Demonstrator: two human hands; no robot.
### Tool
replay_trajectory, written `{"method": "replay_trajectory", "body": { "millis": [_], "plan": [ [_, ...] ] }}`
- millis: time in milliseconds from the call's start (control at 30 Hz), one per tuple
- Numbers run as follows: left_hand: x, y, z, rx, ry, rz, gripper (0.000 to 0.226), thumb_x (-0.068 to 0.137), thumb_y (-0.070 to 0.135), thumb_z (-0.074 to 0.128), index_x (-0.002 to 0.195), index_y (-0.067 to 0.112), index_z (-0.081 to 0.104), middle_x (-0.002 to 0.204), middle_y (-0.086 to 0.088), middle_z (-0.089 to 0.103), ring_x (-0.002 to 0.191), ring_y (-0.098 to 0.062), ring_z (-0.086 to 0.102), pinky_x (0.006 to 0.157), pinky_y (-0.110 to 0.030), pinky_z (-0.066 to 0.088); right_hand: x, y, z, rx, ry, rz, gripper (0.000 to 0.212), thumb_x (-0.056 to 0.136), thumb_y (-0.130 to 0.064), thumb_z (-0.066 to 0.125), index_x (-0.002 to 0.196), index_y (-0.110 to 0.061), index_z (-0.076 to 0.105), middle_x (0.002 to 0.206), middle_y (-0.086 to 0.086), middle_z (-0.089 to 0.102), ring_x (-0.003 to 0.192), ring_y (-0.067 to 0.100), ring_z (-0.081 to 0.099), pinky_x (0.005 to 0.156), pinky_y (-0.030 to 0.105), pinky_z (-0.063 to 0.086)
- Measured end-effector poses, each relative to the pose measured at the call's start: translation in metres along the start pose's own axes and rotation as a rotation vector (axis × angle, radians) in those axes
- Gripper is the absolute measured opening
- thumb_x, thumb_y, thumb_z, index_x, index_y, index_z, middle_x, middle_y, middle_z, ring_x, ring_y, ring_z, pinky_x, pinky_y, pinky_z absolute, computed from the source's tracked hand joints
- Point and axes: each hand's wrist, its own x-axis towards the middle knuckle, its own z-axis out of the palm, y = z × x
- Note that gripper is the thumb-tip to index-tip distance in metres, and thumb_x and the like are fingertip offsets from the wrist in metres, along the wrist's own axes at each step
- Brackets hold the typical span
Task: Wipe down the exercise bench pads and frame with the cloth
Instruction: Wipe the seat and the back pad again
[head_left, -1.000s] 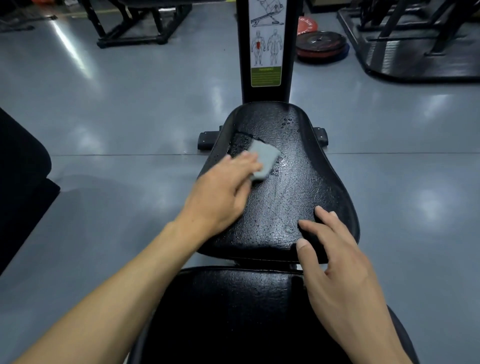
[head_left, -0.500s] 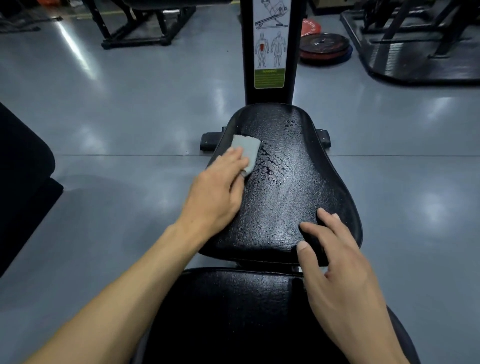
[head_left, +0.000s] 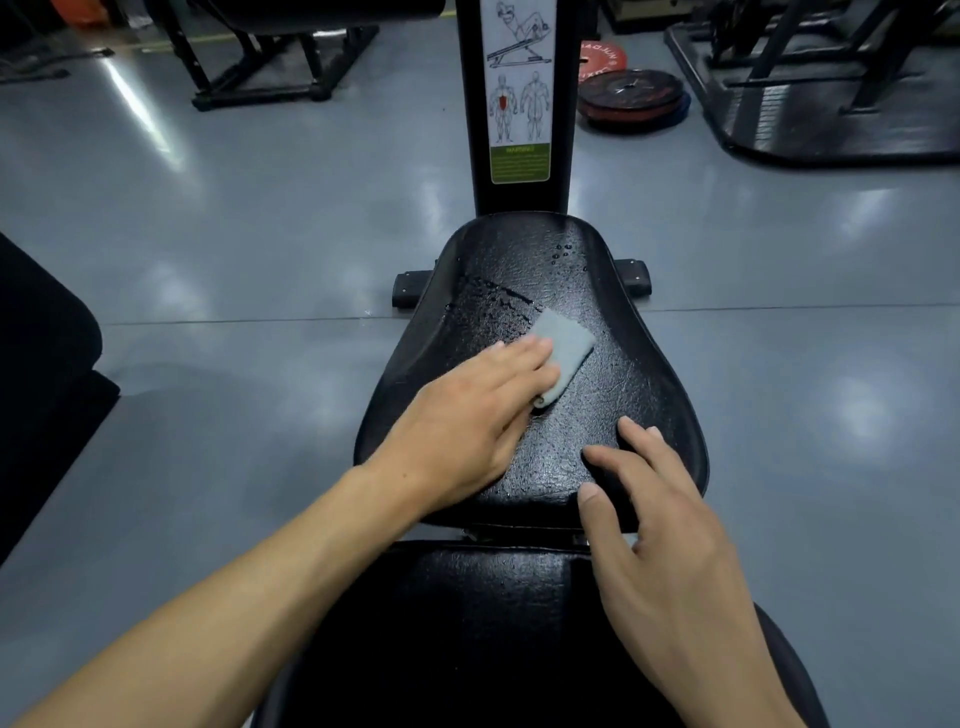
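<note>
while the left hand (head_left: 467, 421) presses a folded grey cloth (head_left: 563, 347) flat under straight fingers near the middle of the black seat pad (head_left: 639, 374), the right hand (head_left: 670, 551) rests with relaxed, spread fingers on the pad's near right edge, holding nothing. water droplets (head_left: 563, 254) bead on the pad's far end. back pad (head_left: 493, 623) lies nearest the camera. upright frame post (head_left: 519, 104) carries an instruction label (head_left: 519, 88).
</note>
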Motion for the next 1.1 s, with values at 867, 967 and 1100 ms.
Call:
{"method": "replay_trajectory", "body": {
  "millis": [867, 967, 1100],
  "plan": [
    [0.079, -0.064, -0.024, 0.129, 0.124, -0.546, 0.042, 0.094, 0.033, 0.042, 0.123, 0.018, 0.068, 0.12, -0.016, 0.072, 0.109, -0.043, 0.065, 0.093, -0.05, 0.052, -0.002, -0.004, 0.001, -0.01, 0.015, 0.001, 0.041, 0.091, -0.046, 0.045, 0.123, -0.035, 0.066, 0.157, -0.022, 0.037, 0.146, -0.016, 0.013, 0.122, 0.041, 0.029],
    [0.098, -0.075, -0.027, 0.173, 0.109, -0.631, 0.031, 0.099, 0.025, 0.047, 0.117, 0.015, 0.07, 0.116, -0.019, 0.072, 0.108, -0.045, 0.062, 0.089, -0.047, 0.048, -0.002, -0.003, 0.001, -0.005, 0.016, 0.009, 0.039, 0.091, -0.045, 0.045, 0.121, -0.034, 0.067, 0.157, -0.021, 0.039, 0.148, -0.012, 0.015, 0.122, 0.041, 0.029],
    [0.092, -0.049, -0.013, 0.075, 0.002, -0.295, 0.041, 0.097, 0.032, 0.044, 0.128, 0.017, 0.066, 0.134, -0.009, 0.067, 0.119, -0.037, 0.064, 0.097, -0.047, 0.052, -0.001, -0.004, 0.001, 0.009, 0.03, 0.028, 0.038, 0.089, -0.046, 0.046, 0.119, -0.035, 0.068, 0.155, -0.023, 0.04, 0.146, -0.015, 0.016, 0.122, 0.04, 0.03]
  ]
}}
